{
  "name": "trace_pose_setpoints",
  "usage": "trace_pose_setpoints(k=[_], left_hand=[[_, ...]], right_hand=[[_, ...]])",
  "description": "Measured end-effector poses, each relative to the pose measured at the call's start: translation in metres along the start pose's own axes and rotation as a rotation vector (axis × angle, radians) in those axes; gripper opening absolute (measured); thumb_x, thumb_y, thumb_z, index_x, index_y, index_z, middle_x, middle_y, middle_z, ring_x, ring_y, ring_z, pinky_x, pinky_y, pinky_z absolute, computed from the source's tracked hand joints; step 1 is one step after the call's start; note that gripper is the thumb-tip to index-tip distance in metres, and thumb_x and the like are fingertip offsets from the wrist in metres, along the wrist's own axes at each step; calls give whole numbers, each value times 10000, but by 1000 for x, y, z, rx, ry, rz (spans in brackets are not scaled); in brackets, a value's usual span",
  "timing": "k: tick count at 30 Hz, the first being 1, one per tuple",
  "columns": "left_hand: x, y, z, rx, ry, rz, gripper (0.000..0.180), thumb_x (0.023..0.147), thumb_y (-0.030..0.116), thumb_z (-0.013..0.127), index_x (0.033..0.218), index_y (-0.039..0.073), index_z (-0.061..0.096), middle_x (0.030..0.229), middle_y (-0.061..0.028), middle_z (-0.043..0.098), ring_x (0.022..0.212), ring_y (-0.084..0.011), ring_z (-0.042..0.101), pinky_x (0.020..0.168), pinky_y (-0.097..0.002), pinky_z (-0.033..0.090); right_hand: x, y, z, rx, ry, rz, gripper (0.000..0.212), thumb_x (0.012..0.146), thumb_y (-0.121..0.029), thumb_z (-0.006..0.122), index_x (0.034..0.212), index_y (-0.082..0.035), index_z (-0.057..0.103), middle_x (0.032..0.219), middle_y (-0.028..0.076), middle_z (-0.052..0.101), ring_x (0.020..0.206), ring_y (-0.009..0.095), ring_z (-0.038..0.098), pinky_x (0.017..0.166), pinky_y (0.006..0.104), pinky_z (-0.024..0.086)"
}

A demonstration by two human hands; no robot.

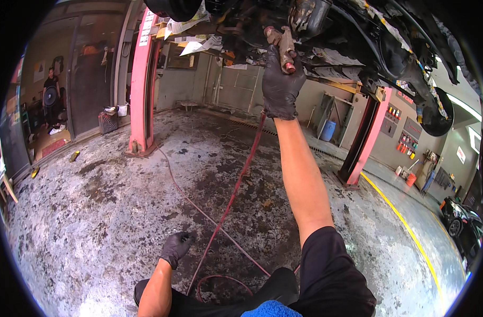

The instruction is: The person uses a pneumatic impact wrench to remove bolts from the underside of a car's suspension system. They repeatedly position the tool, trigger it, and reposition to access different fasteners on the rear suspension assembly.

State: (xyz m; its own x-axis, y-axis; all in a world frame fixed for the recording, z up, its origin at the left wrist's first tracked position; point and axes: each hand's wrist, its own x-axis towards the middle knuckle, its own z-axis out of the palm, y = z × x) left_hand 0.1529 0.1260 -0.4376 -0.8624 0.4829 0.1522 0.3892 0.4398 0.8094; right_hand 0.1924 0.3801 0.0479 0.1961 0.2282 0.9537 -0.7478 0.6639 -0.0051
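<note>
My right hand (282, 87), in a black glove, is raised high toward the underside of a lifted car (352, 39). It is wrapped round a grimy spray gun (287, 48) with reddish fittings. From below that hand a red hose (236, 187) hangs down to the floor. Just above the gun is a dark, rounded part (310, 18) of the underbody. My left hand (178, 248), also gloved in black, hovers low at the left, near my leg. Its fingers are loosely curled in, and nothing shows in them.
Pink lift posts (142, 84) (365, 137) stand left and right. Newspaper sheets (202, 45) hang from the car. A thin hose (186, 195) crosses the stained floor (88, 227). A person (51, 90) stands in the left doorway. A blue barrel (328, 130) sits by the back wall.
</note>
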Motion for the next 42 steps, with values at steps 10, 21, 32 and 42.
trace_pose_setpoints(k=[10, 21, 32, 42], left_hand=[[-6, 7, -10, 4, -18, -38, 420, 887, 375, 675, 1153, 56, 736, 1099, -217, 730, 1042, -346, 712, 918, -394, 537], [-20, -3, -13, 94, 31, -128, 430, 886, 414, 682, 1146, 77, 740, 1086, -200, 739, 1022, -334, 719, 904, -403, 546], [-28, 6, -7, 92, 3, -116, 428, 888, 405, 678, 1151, 74, 740, 1084, -207, 738, 1011, -329, 723, 901, -404, 549], [-38, 33, -9, 116, -20, -91, 430, 891, 397, 669, 1155, 65, 737, 1069, -209, 740, 980, -318, 725, 893, -401, 548]], right_hand=[[34, 3, -33, -174, 113, -183, 240, 916, -95, 737, 1095, 59, 696, 1032, 115, 743, 920, 149, 678, 814, 293, 511], [64, 8, -77, -147, 98, -49, 231, 894, -131, 767, 1040, 39, 712, 958, 88, 755, 854, 131, 665, 756, 303, 504], [59, 19, -101, 63, 15, -3, 218, 913, -144, 756, 1011, 44, 708, 929, 66, 743, 815, 98, 618, 736, 298, 496], [54, -7, -100, 297, -7, 64, 167, 916, -68, 747, 1053, 16, 699, 958, 7, 703, 809, 62, 592, 710, 261, 491]])
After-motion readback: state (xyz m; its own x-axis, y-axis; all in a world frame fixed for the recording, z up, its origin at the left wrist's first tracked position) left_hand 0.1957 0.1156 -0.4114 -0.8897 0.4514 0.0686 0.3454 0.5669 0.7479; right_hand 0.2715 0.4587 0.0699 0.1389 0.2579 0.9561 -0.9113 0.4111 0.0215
